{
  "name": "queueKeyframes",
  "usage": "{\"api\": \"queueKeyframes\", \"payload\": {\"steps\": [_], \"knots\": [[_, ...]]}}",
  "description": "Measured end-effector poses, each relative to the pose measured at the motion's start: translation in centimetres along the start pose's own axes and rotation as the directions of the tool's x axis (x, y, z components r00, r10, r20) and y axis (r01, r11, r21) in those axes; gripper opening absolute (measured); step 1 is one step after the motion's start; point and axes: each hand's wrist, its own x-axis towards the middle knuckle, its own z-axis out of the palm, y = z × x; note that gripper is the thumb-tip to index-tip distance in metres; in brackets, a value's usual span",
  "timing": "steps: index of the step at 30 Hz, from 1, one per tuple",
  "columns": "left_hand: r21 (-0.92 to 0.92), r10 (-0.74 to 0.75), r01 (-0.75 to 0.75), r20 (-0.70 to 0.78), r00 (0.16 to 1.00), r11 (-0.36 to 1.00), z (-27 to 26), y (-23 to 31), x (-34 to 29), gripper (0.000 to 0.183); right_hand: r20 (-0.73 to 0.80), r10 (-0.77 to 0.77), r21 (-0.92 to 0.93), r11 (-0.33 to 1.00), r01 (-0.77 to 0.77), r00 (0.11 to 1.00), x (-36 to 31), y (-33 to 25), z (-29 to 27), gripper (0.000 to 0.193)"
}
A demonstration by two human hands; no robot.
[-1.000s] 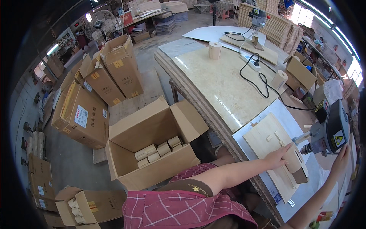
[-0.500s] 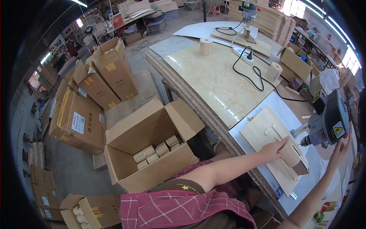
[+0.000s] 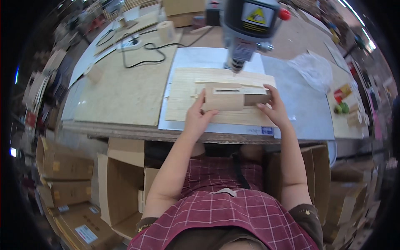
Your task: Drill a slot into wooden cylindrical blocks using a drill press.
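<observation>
A pale wooden cylinder (image 3: 225, 102) with a narrow dark slot along its top lies on its side on a wooden board (image 3: 183, 112). My left hand (image 3: 199, 116) grips its left end, thumb on the near side and fingers behind. Against the right end sits a darker squarish wooden block (image 3: 254, 100). My right hand (image 3: 276, 109) holds that block between thumb and fingers. Just beyond the cylinder hangs the chuck of a grey bench drill (image 3: 246, 50), its tip above the board and apart from the wood.
Left on the table are a black cord (image 3: 141, 64), a power strip (image 3: 129, 43) and wooden cylinders (image 3: 166, 32). A clear plastic bag (image 3: 312, 71) lies right of the drill, with small wooden pieces (image 3: 356, 118) farther right. Open cardboard boxes (image 3: 121, 187) stand below the table edge.
My view has swung right to face the drill. My right hand has come from the drill's side down to the block. My left hand remains on the cylinder.
</observation>
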Motion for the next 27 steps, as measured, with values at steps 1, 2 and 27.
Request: {"api": "queueKeyframes", "payload": {"steps": [1, 2, 27], "knots": [[-0.008, 0.004, -0.003, 0.037, 0.999, 1.000, 0.0, 0.0, 0.0, 0.075, -0.002, 0.052, 0.102, 0.993, -0.052, 0.999, -0.1, -0.2, 0.1, 0.054], [-0.034, -0.021, 0.024, 0.062, 0.998, 0.999, 0.0, 0.1, -0.2, 0.075, 0.005, 0.098, 0.206, 0.974, -0.097, 0.995, -0.4, -0.1, -0.2, 0.047], [-0.381, -0.434, 0.320, -0.265, 0.861, 0.868, -12.4, 8.5, -9.6, 0.027, 0.129, -0.123, 0.589, 0.808, 0.024, 0.984, -11.8, -4.7, 0.4, 0.026]]}}
